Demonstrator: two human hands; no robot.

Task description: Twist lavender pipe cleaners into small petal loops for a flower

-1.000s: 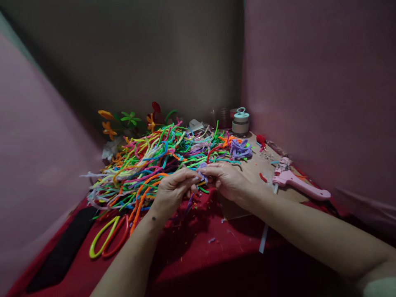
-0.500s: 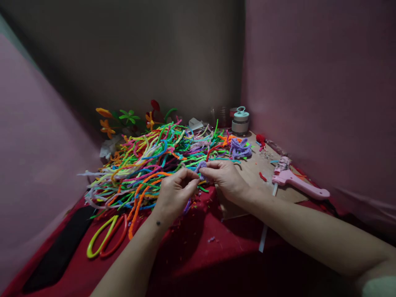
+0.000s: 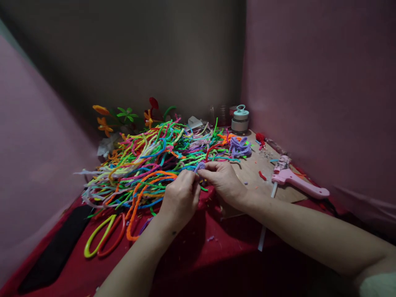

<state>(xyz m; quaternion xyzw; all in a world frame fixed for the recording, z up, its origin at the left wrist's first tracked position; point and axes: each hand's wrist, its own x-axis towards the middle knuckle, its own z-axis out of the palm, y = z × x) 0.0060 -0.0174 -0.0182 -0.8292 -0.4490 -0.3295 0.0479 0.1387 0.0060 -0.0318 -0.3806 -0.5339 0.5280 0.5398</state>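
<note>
Between my two hands is a small purple pipe cleaner [image 3: 201, 166], bent into a compact shape whose lower part my fingers hide. My right hand [image 3: 225, 181] pinches it from the right with thumb and forefinger. My left hand [image 3: 183, 193] is closed at its left side, the back of the hand turned up and the fingertips mostly out of sight. Just beyond lies a big heap of multicoloured pipe cleaners [image 3: 148, 161]. A bundle of purple pipe cleaners [image 3: 240, 147] rests at the heap's right end.
A pink glue gun [image 3: 291, 181] with a white glue stick lies right, on a brown board [image 3: 258, 165]. Scissors with yellow and red handles [image 3: 102, 239] and a black flat object [image 3: 55, 251] are left. Pipe-cleaner flowers [image 3: 126, 114] and a lidded jar [image 3: 240, 119] stand behind.
My left hand has rolled over, its back now facing up and its fingers closed at the purple pipe cleaner. My right hand stays nearly in place. The view has shifted slightly.
</note>
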